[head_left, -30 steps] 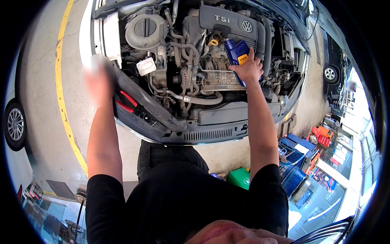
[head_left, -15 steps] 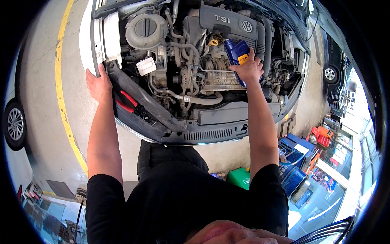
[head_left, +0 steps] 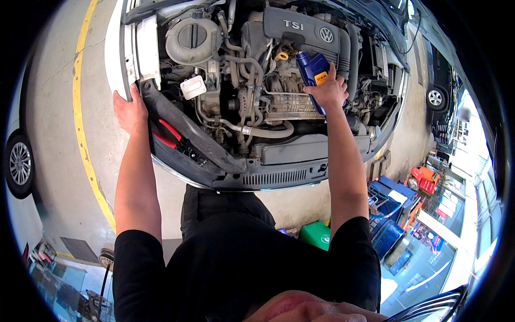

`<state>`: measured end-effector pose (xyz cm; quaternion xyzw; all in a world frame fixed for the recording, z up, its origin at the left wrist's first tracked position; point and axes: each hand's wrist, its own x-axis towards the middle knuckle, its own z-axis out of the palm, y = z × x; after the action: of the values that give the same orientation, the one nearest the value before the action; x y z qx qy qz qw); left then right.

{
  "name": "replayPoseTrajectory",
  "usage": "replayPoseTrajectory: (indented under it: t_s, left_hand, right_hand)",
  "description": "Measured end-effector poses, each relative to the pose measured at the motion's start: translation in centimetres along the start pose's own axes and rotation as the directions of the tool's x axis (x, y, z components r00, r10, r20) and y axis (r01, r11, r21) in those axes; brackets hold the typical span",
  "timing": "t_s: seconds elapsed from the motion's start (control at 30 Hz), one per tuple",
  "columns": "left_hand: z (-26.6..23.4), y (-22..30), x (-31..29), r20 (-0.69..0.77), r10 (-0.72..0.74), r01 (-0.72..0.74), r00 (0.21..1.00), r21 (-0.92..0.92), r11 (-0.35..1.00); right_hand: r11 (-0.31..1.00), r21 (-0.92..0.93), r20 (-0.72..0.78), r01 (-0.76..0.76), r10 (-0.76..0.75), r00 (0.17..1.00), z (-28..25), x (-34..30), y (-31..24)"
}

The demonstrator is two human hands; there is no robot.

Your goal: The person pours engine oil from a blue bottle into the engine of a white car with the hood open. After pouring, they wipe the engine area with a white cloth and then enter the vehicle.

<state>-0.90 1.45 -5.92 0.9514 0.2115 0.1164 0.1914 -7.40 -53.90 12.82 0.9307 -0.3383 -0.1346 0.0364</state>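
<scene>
My right hand [head_left: 328,92] is wrapped round a dark blue engine oil bottle [head_left: 311,67] with a yellow label. The bottle is tilted, its neck end pointing away from me at the front edge of the black engine cover [head_left: 306,33]. Whether its mouth sits in an opening I cannot tell. Just left of the neck is a yellow looped dipstick handle [head_left: 281,56]. My left hand [head_left: 130,111] rests on the car's left front fender edge [head_left: 126,80], thumb and fingers apart, holding nothing. Close to it, red-handled pliers [head_left: 167,134] lie on the black front trim.
Hoses and pipes fill the engine bay around a round capped reservoir [head_left: 193,37]. A small pale rectangular piece [head_left: 193,87] lies near it. Behind my right arm stand a green container [head_left: 315,235], a blue drum [head_left: 387,236] and an orange case [head_left: 425,180]. Another car's wheel [head_left: 20,166] is far left.
</scene>
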Motion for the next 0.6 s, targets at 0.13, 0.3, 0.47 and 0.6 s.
replayPoseTrajectory:
  t_s: [0.13,0.3,0.47,0.6]
  left_hand:
    - [-4.5,4.8,-0.9,0.043,-0.034,0.038,0.999,-0.096,0.995]
    - [-4.2,4.5,-0.9,0.048,-0.024,0.029,0.999,-0.099,0.995]
    - [2.0,-4.4,0.7,-0.175,0.628,-0.561,0.759,0.316,0.766]
    - [2.8,-3.8,0.8,-0.208,0.622,-0.567,0.755,0.27,0.778]
  right_hand:
    - [1.0,-0.003,0.002,-0.012,0.012,1.0,0.1,-0.1,0.5]
    - [1.0,-0.003,-0.001,-0.009,0.009,1.0,0.0,-0.2,0.4]
    - [1.0,-0.009,0.002,0.009,-0.009,1.0,-0.1,0.1,-0.1]
    - [1.0,-0.021,0.001,-0.007,0.007,1.0,0.0,-0.1,0.3]
